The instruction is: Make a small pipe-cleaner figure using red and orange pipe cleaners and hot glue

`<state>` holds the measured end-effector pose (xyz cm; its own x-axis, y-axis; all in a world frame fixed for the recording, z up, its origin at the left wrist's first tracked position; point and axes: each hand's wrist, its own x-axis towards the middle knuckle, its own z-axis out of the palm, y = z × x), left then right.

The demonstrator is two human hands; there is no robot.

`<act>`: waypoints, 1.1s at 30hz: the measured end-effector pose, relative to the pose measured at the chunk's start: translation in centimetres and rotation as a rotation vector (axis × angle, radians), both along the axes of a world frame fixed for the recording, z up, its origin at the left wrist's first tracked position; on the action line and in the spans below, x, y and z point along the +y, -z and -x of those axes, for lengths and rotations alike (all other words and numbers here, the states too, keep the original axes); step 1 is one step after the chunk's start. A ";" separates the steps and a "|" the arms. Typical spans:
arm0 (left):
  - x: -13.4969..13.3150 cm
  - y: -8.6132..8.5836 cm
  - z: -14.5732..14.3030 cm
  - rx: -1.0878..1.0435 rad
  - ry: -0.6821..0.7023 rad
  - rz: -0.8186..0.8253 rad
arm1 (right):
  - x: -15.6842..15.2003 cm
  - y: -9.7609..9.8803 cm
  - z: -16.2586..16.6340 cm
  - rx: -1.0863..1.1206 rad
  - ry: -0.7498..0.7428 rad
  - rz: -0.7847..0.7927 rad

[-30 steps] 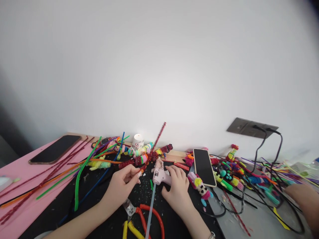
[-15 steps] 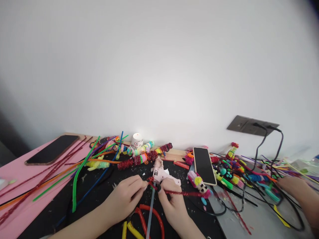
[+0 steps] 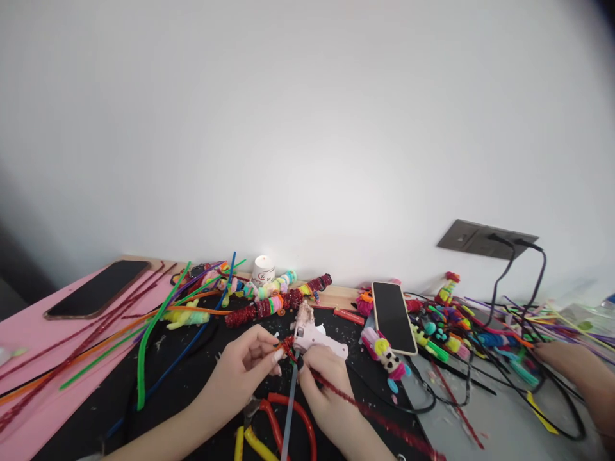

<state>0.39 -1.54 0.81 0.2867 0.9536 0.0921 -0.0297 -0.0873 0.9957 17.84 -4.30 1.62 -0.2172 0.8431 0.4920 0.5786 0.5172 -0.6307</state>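
Between the fingertips of my left hand [image 3: 250, 363] is a small coil of red tinsel pipe cleaner [image 3: 289, 346]. My right hand [image 3: 327, 387] is closed on the same pipe cleaner, whose loose end trails to the lower right across my wrist. Just beyond both hands lies a pale pink glue gun [image 3: 314, 336] with a clear glue stick [image 3: 289, 410] sticking out toward me. Below the hands are pliers with red handles [image 3: 307, 422], and a yellow-handled tool [image 3: 259, 443] beside them.
A dark phone [image 3: 98, 289] lies on pink board at left; a white-framed phone [image 3: 394, 317] is at right. Pipe cleaners [image 3: 144, 358], a paper cup [image 3: 264, 270] and fuzzy figures [image 3: 384, 355] surround the black mat. Another person's hand [image 3: 567, 362] is among cables at right.
My left fingers have shifted and opened out slightly around the coil. The pipe cleaner's loose end has swung from pointing right to trailing down to the lower right.
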 end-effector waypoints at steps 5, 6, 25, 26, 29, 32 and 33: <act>0.1 -0.1 -0.4 -0.227 0.067 0.158 | 0.1 0.2 -0.1 0.003 -0.010 0.000; 0.0 -0.2 -0.5 -0.260 0.079 0.197 | 0.1 0.2 -0.1 0.004 -0.017 0.003; -0.6 -1.0 0.0 -0.614 0.312 0.652 | -0.1 0.4 -0.1 0.194 -0.102 0.177; -0.6 -1.0 0.0 -0.618 0.327 0.659 | -0.3 0.4 0.0 0.216 -0.103 0.205; -0.7 -0.9 0.0 -0.642 0.366 0.673 | -0.4 0.5 0.1 0.316 -0.124 0.271; -0.7 -0.6 -0.2 -0.659 0.399 0.680 | -0.2 1.0 0.1 0.380 -0.149 0.263; -0.6 -0.6 -0.2 -0.660 0.408 0.680 | -0.1 1.2 0.0 0.382 -0.156 0.250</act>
